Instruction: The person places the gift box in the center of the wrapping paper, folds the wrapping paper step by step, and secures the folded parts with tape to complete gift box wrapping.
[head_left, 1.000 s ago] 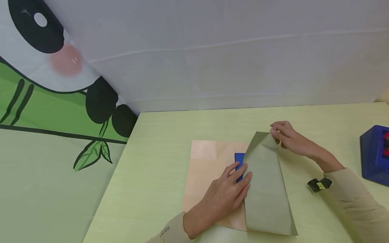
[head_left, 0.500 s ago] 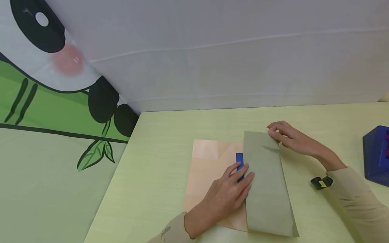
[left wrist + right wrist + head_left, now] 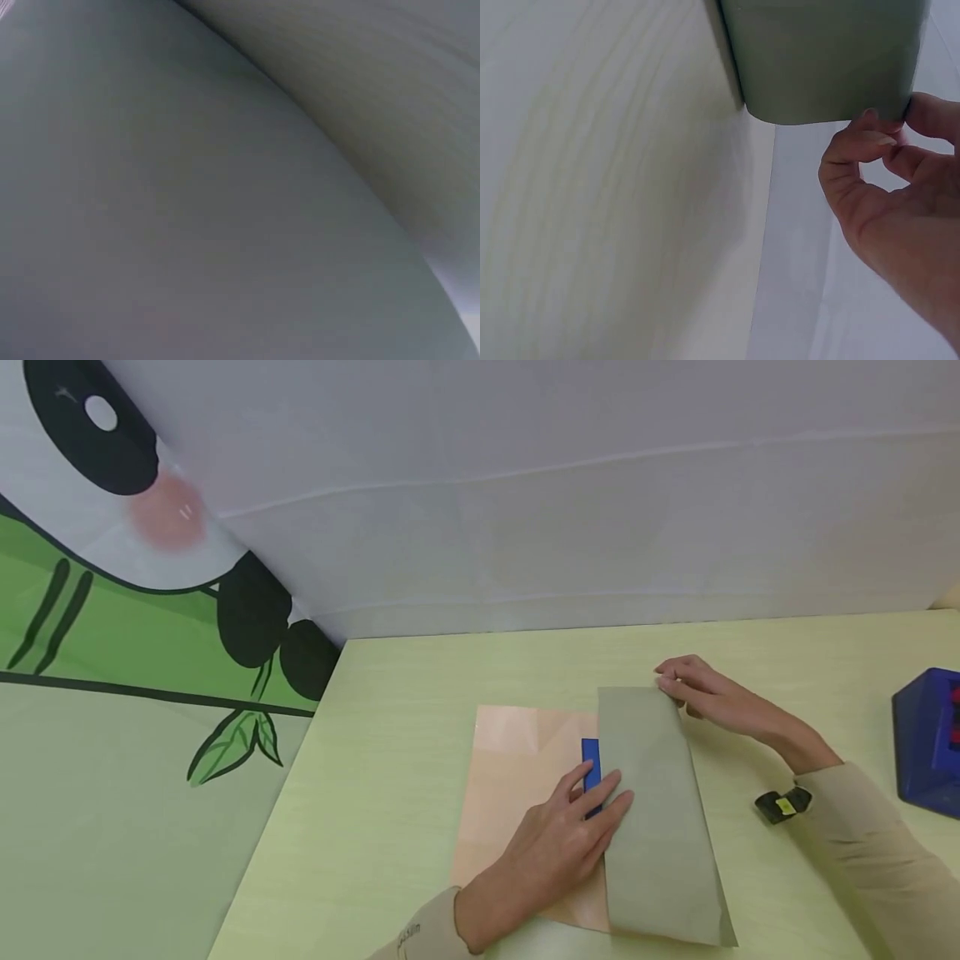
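A grey-green sheet of paper (image 3: 652,810) stands partly raised, its left edge overlapping a glossy peach sheet (image 3: 502,760). My right hand (image 3: 708,693) pinches the grey-green sheet's top right corner between thumb and fingers; the right wrist view shows the sheet (image 3: 825,60) curving down from that grip. With fingers spread and fairly straight, my left hand (image 3: 551,843) rests on the peach sheet and on a narrow blue strip (image 3: 592,753). Its fingertips reach onto the left edge of the grey-green sheet. Whatever lies beneath that sheet is hidden. The left wrist view is too blurred to show the hand.
At the right edge of the pale yellow-green table (image 3: 397,735) stands a dark blue box-like object (image 3: 922,752) with red parts, cut off by the frame. A black wrist device (image 3: 782,806) hangs at the right sleeve. Behind the table hangs a light cloth (image 3: 562,527).
The grey-green sheet's top left corner has swung left and straightened, covering more of the blue strip. My right hand has shifted slightly left with its corner; my left fingertips have slid onto the sheet.
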The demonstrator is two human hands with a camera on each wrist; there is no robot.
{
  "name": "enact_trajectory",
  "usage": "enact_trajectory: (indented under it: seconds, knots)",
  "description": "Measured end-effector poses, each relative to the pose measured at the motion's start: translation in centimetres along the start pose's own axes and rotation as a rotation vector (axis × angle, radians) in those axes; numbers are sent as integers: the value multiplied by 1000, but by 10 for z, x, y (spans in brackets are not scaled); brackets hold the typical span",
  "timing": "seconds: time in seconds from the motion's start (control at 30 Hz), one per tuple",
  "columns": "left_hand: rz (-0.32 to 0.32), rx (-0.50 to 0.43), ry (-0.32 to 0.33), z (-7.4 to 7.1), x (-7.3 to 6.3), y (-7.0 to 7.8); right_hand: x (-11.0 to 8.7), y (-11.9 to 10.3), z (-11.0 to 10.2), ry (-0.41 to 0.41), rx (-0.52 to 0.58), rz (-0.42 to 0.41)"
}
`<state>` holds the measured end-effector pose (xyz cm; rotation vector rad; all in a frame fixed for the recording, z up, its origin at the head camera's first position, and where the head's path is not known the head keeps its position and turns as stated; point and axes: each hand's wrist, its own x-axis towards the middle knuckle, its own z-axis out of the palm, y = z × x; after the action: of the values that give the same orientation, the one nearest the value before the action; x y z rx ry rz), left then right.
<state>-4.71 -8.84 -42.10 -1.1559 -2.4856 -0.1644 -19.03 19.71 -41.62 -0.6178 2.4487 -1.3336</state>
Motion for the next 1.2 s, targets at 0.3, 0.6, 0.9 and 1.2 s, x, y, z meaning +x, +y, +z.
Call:
enact_trajectory:
  seconds: [0.3, 0.6, 0.9, 1.2]
  knots:
    - [-41, -27, -46, 1, 2, 0, 1, 6, 6, 67, 3, -56]
    - [-36, -30, -7, 2, 3, -1, -11, 2, 16, 243, -94, -153]
    - [-36, 0, -8, 2, 4, -1, -40, -6, 34, 303, -199, -436]
    - [-46, 9, 15, 1, 3, -1, -68, -15, 50, 275, -346, -607]
